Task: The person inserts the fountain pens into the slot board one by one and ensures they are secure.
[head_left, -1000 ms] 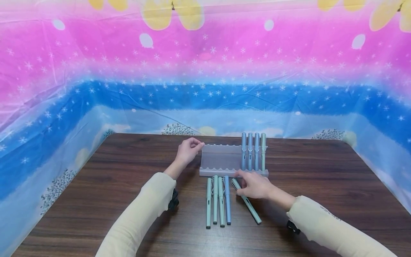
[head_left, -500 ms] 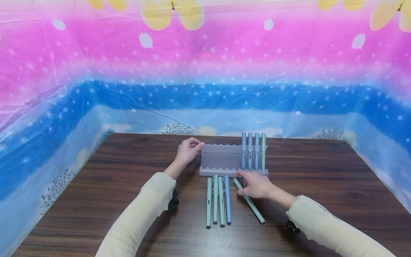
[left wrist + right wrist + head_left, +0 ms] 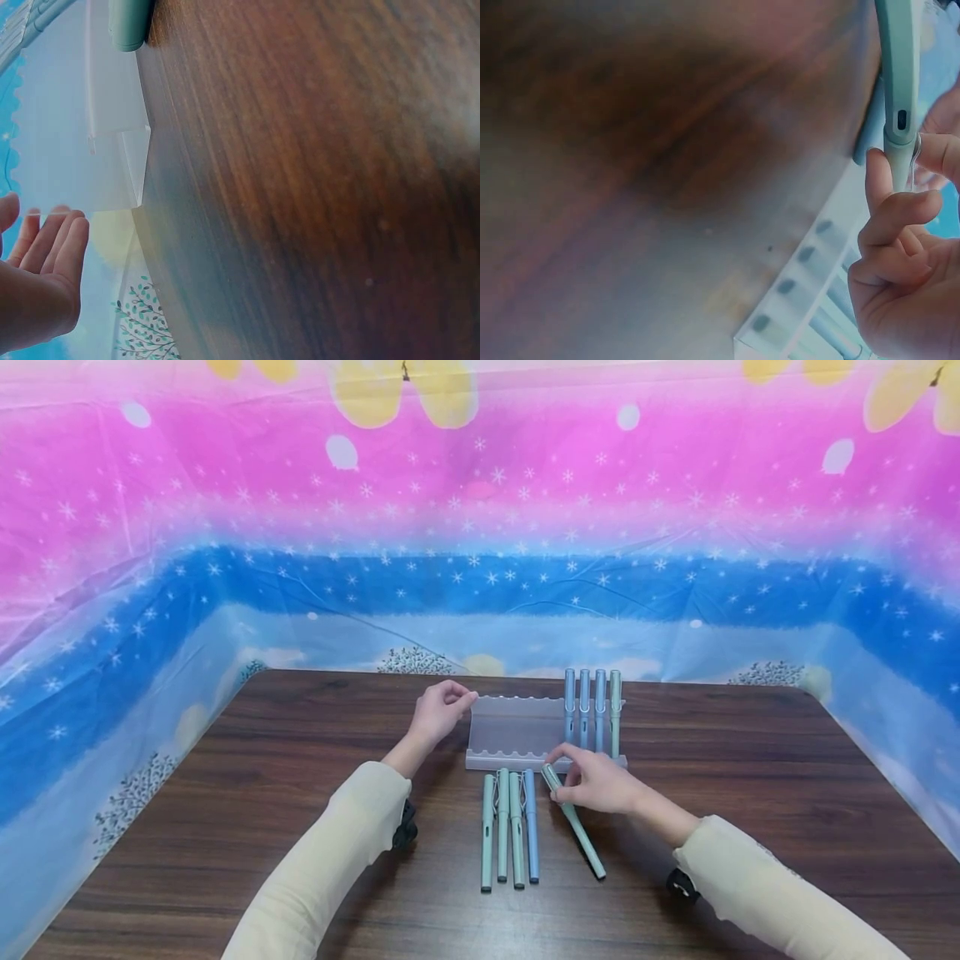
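Note:
My left hand [image 3: 435, 718] pinches the upper left corner of a clear plastic pen stand [image 3: 513, 727]; in the left wrist view its fingers [image 3: 71, 251] show at the panel's edge. My right hand [image 3: 606, 783] grips a light green pen [image 3: 579, 835] near its clip end, between thumb and fingers. That pen slants in front of the stand, with its clip end toward the stand and its other end toward me. In the right wrist view the green pen [image 3: 901, 67] runs upward from the fingertips. Three blue pens [image 3: 584, 693] and one green pen [image 3: 616, 718] lean in the stand's right slots.
Left of the held pen, three green pens [image 3: 487, 835] and a blue pen [image 3: 532, 827] lie side by side on the dark wooden table [image 3: 300, 735]. A patterned cloth [image 3: 480, 585] hangs around the table's back and sides.
The right hand has risen slightly with the green pen, whose clip end has come up toward the stand. The left hand and the stand stay put.

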Demonstrator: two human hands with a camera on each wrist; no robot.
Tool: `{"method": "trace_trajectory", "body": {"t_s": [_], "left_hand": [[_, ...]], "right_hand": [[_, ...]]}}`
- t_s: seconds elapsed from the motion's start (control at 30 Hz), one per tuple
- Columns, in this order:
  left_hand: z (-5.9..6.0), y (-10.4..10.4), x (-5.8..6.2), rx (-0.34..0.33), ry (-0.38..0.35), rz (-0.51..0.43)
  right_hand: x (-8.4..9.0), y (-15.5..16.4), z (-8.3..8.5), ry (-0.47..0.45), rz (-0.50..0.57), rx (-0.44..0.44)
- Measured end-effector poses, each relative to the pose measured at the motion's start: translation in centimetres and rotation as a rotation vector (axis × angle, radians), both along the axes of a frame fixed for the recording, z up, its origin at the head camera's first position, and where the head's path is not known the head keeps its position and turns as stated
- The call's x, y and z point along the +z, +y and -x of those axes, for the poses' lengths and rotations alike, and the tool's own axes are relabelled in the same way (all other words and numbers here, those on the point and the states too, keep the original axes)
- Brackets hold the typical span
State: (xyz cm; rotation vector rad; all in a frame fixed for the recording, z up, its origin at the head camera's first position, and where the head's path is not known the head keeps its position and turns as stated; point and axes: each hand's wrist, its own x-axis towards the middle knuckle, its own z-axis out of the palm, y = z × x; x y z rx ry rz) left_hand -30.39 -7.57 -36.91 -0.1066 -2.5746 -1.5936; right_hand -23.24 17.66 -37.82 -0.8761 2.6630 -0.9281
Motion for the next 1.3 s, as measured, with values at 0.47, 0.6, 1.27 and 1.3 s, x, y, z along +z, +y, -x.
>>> {"method": "trace_trajectory", "body": {"t_s": [0.47,0.6,1.27,1.3], "left_hand": [[-0.2,0.0,0.0,-0.001,0.0,0.003],[-0.2,0.1,0.0,0.006,0.003,0.009],[-0.4,0.1,0.0,0.011,0.013,0.015],[-0.4,0.1,0.0,0.011,0.016,0.015]], "right_hand": [[1.7,0.8,1.1,0.008,0.143,-0.07],[2.2,0.9,1.4,0.025,0.177,-0.094],[4.1,0.7,3.2,0.178,0.22,-0.227],[4.1,0.6,3.3,0.185,0.224,-0.235]]}}
